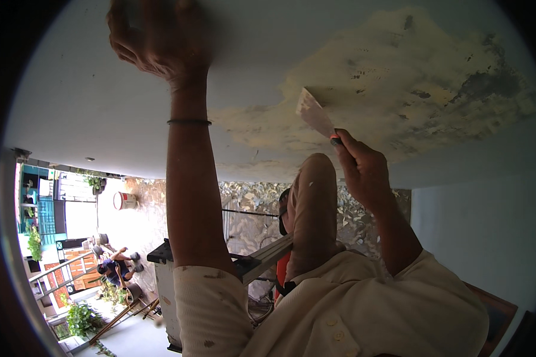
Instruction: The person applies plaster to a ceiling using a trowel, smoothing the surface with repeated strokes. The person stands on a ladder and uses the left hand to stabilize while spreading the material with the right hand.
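My right hand (363,169) is closed round the handle of a putty knife (317,113). Its broad, smeared blade points up and left, close to the lower left edge of a cream-coloured patch (363,83) on the pale painted surface (250,59). Dark grey spots and bare areas mark that patch, mostly toward its right side. Up at the left, my left hand (161,44) is against the same surface in shadow, its fingers apart and nothing visible in them. The upper frame edge and blur hide part of its fingers. A thin dark band circles my left wrist.
A ladder (168,291) stands beneath my arms. Below, a person in a dark cap (283,211) is partly hidden. Loose flakes (250,193) litter the floor. To the left are a white bucket (124,201), another person sitting low (116,268) and green plants (83,318).
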Demonstrator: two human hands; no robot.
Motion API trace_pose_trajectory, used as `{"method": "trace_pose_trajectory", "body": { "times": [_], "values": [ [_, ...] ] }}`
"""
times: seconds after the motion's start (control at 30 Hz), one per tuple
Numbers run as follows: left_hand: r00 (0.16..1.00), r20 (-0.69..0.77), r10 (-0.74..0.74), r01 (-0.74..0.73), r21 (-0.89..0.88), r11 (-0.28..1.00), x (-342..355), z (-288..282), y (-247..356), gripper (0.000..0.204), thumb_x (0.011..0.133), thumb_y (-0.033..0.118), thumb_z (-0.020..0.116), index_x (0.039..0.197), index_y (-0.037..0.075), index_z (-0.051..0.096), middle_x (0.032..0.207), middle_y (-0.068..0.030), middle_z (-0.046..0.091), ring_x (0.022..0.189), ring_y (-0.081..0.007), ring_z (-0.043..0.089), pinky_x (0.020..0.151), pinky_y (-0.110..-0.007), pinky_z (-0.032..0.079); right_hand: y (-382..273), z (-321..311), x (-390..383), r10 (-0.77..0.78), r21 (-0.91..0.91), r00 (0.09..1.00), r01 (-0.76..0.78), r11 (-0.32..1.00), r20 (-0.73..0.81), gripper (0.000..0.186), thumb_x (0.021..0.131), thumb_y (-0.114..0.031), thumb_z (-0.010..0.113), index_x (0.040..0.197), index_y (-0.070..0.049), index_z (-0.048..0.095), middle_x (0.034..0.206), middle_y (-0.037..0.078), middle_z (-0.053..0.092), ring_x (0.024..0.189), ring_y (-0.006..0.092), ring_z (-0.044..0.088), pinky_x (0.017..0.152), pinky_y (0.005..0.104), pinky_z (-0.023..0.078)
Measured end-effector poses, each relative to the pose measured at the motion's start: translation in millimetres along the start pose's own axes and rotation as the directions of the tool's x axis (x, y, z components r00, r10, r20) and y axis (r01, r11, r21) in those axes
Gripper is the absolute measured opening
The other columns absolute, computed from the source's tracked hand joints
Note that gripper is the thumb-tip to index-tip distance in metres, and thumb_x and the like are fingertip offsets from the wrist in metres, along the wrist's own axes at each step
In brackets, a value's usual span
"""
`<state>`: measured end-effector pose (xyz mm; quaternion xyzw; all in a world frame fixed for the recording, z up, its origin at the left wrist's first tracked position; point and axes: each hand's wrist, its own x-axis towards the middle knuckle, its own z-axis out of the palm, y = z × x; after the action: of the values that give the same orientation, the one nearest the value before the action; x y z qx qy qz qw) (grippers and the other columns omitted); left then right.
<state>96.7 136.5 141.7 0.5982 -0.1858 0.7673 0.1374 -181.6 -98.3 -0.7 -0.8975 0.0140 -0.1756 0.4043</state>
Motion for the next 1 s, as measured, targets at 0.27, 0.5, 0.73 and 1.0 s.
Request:
{"method": "trace_pose_trajectory", "body": {
  "times": [0.27,0.5,0.73,1.0],
  "values": [
    [0.997,0.042,-0.071,0.071,0.000,0.997,-3,-2,12,0.052,0.108,0.038,0.047,0.150,0.011,0.061,0.159,-0.0199,0.050,0.149,-0.0339,0.041,0.122,-0.057,0.030,-29,57,46,-0.089,-0.104,0.975,0.111,0.988,0.201,0.035,0.107,-0.026,0.061,0.134,-0.005,0.066,0.083,0.018,0.070,0.074,0.0350,0.071,0.067,0.0440,0.053],
    [1.000,0.000,0.005,-0.005,-0.005,1.000,-5,-2,4,0.052,0.108,0.038,0.048,0.150,0.011,0.060,0.158,-0.0208,0.051,0.148,-0.0333,0.042,0.122,-0.055,0.031,7,25,8,0.037,0.399,0.981,-0.113,0.910,0.193,0.040,0.108,-0.014,0.058,0.146,-0.004,0.059,0.087,0.003,0.069,0.069,0.0122,0.062,0.064,0.0315,0.049],
    [1.000,0.009,-0.003,0.003,-0.017,1.000,-3,1,2,0.051,0.108,0.036,0.048,0.150,0.010,0.061,0.158,-0.0207,0.050,0.148,-0.0333,0.042,0.122,-0.055,0.033,-14,-4,8,0.054,0.381,0.997,-0.070,0.922,0.054,0.038,0.105,-0.007,0.060,0.143,0.000,0.062,0.112,0.018,0.076,0.092,0.0162,0.071,0.085,0.0302,0.055],
    [0.999,0.010,-0.045,0.046,-0.127,0.991,2,-3,12,0.058,0.104,0.052,0.055,0.139,0.008,0.070,0.134,-0.0144,0.068,0.135,-0.0324,0.048,0.103,-0.047,0.041,-12,-10,14,0.060,0.318,0.996,-0.080,0.945,0.071,0.036,0.106,-0.007,0.060,0.140,-0.001,0.064,0.105,0.011,0.076,0.087,0.0101,0.064,0.081,0.0269,0.053]
  ]
}}
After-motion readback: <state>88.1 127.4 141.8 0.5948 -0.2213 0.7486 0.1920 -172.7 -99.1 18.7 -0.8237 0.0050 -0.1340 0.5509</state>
